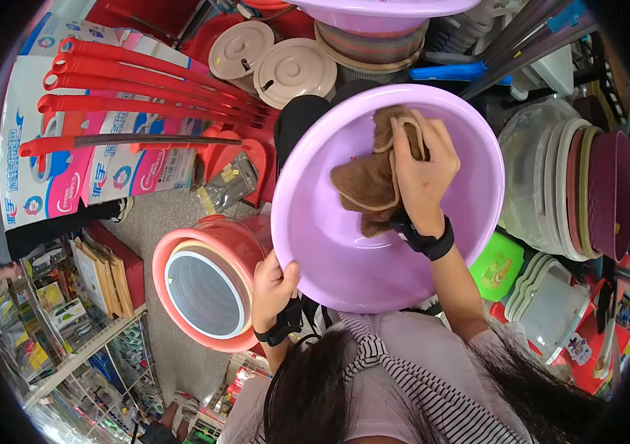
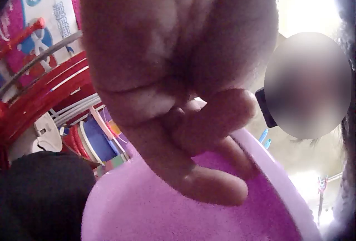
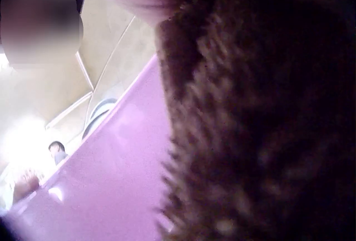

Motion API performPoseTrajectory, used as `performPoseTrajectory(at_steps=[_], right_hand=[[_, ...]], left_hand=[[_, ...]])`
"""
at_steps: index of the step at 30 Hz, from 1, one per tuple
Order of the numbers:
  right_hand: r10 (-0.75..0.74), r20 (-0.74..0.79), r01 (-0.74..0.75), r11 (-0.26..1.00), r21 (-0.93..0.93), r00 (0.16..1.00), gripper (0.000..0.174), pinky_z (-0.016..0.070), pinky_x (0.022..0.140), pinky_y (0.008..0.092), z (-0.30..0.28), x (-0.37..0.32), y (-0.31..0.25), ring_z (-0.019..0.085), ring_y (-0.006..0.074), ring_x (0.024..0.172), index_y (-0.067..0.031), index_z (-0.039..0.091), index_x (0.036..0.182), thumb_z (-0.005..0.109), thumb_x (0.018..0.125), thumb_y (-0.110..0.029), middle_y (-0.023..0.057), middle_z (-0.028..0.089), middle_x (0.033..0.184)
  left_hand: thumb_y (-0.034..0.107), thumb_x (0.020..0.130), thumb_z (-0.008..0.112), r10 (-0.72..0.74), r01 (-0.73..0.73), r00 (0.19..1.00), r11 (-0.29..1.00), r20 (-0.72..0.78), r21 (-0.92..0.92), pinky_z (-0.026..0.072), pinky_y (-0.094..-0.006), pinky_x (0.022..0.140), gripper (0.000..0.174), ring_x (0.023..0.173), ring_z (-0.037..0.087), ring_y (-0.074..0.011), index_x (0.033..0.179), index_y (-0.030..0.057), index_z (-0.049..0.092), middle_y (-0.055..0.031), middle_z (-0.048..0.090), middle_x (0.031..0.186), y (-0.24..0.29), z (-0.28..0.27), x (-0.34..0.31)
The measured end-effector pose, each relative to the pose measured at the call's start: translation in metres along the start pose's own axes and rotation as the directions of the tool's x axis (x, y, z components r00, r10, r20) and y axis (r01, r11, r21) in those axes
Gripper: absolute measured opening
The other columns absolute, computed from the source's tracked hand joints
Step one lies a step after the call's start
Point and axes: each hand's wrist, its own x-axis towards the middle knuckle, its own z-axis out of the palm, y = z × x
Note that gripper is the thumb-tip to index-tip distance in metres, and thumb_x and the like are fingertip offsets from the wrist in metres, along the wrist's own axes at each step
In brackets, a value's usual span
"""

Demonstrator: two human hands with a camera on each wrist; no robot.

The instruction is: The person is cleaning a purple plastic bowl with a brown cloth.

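A large light-purple plastic basin [image 1: 306,214] is tilted in front of the person's body, its inside facing up. The left hand [image 1: 272,290] grips its near left rim, thumb on the inner side. In the left wrist view, the curled fingers [image 2: 214,188] overlap the basin wall [image 2: 133,210]. Inside the basin, the right hand [image 1: 430,174] pinches a brown plush cloth [image 1: 365,183] with light edging, bunched up and hanging against the wall. Close up in the right wrist view, the cloth's shaggy pile [image 3: 261,124] fills the right half and hides most of the hand.
At the left, a stack of buckets [image 1: 174,244] stands on the floor beside red-handled poles [image 1: 122,70] and printed cartons [image 1: 22,163]. Beyond the basin are lidded beige tubs [image 1: 296,70]. Stacked basins [image 1: 611,192] and a green plastic item [image 1: 498,270] lie to the right.
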Motion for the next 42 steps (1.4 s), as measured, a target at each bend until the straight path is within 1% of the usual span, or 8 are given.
performPoseTrajectory(at_steps=[8,14,18,23,28,36,38,42], right_hand=[[-0.135,0.022,0.136,0.955,-0.262,0.991,0.017,0.0492,0.057,0.0341,0.015,-0.011,0.006,0.063,0.0250,0.068,-0.0036,0.068,0.099,0.069,0.082,-0.007,0.0099,0.060,0.081],[-0.224,0.413,0.390,0.839,-0.379,0.883,0.013,0.0496,0.051,0.0375,0.042,-0.042,0.004,0.062,0.0268,0.061,-0.0001,0.062,0.093,0.061,0.089,-0.012,0.0097,0.055,0.082],[-0.267,0.553,0.429,0.884,-0.185,0.789,0.016,0.0503,0.051,0.0365,0.041,-0.054,0.003,0.063,0.0264,0.063,0.0017,0.060,0.095,0.061,0.089,-0.013,0.0103,0.054,0.085],[-0.220,0.579,0.417,0.879,-0.230,0.785,0.011,0.0502,0.052,0.0373,0.043,-0.040,0.012,0.064,0.0261,0.065,-0.0034,0.060,0.093,0.061,0.089,-0.013,0.0082,0.055,0.086],[-0.172,0.532,0.437,0.792,-0.426,0.829,0.015,0.0519,0.055,0.0381,0.035,-0.018,0.018,0.065,0.0262,0.069,-0.0050,0.060,0.095,0.061,0.081,-0.005,0.0074,0.057,0.088],[-0.116,0.589,0.569,0.457,-0.683,0.800,0.005,0.0550,0.060,0.0323,-0.004,0.012,0.031,0.068,0.0227,0.073,-0.0059,0.067,0.076,0.064,0.073,-0.003,0.0109,0.062,0.088],[0.037,0.689,0.641,0.334,-0.691,0.724,0.007,0.0544,0.060,0.0307,-0.020,0.013,0.033,0.069,0.0224,0.073,-0.0094,0.069,0.073,0.065,0.072,-0.004,0.0097,0.065,0.083],[0.177,0.771,0.670,0.402,-0.624,0.612,0.004,0.0539,0.061,0.0326,-0.049,0.012,0.040,0.068,0.0249,0.071,-0.0106,0.070,0.073,0.067,0.071,-0.007,0.0116,0.067,0.075]], left_hand=[[0.027,0.095,0.063,0.096,-0.096,0.995,0.995,0.011,0.003,0.0375,-0.0209,0.046,0.034,0.049,0.047,-0.0028,0.109,-0.0034,0.060,0.0020,0.057,0.064,0.009,0.011,0.005],[0.027,0.095,0.063,0.093,-0.093,0.995,0.996,0.029,-0.020,0.0364,-0.0208,0.045,0.032,0.048,0.046,-0.0028,0.109,-0.0020,0.061,0.0023,0.057,0.064,0.012,0.010,0.010],[0.023,0.094,0.064,0.025,-0.021,0.999,0.990,0.031,-0.138,0.0390,-0.0188,0.050,0.036,0.057,0.051,-0.0025,0.117,-0.0034,0.056,0.0004,0.061,0.077,0.008,0.007,0.008],[0.007,0.090,0.066,0.119,-0.124,0.991,0.986,-0.057,-0.108,0.0448,-0.0181,0.059,0.038,0.070,0.058,-0.0030,0.123,-0.0050,0.051,-0.0030,0.065,0.092,0.016,0.021,0.014],[-0.003,0.088,0.060,0.015,-0.046,0.980,0.987,-0.199,-0.155,0.0455,-0.0177,0.064,0.030,0.072,0.059,-0.0037,0.117,-0.0044,0.054,-0.0028,0.065,0.090,0.017,0.034,0.012],[-0.004,0.088,0.058,0.012,-0.061,0.951,0.987,-0.309,-0.149,0.0458,-0.0191,0.065,0.017,0.072,0.057,-0.0040,0.105,-0.0039,0.055,-0.0026,0.063,0.086,0.018,0.036,0.013],[-0.003,0.088,0.058,0.025,-0.074,0.944,0.988,-0.330,-0.137,0.0460,-0.0196,0.065,0.016,0.073,0.057,-0.0042,0.104,-0.0041,0.056,-0.0028,0.063,0.086,0.018,0.037,0.013],[-0.003,0.088,0.058,0.019,-0.070,0.938,0.988,-0.346,-0.135,0.0458,-0.0196,0.066,0.015,0.073,0.057,-0.0042,0.103,-0.0043,0.056,-0.0029,0.063,0.086,0.021,0.037,0.012]])
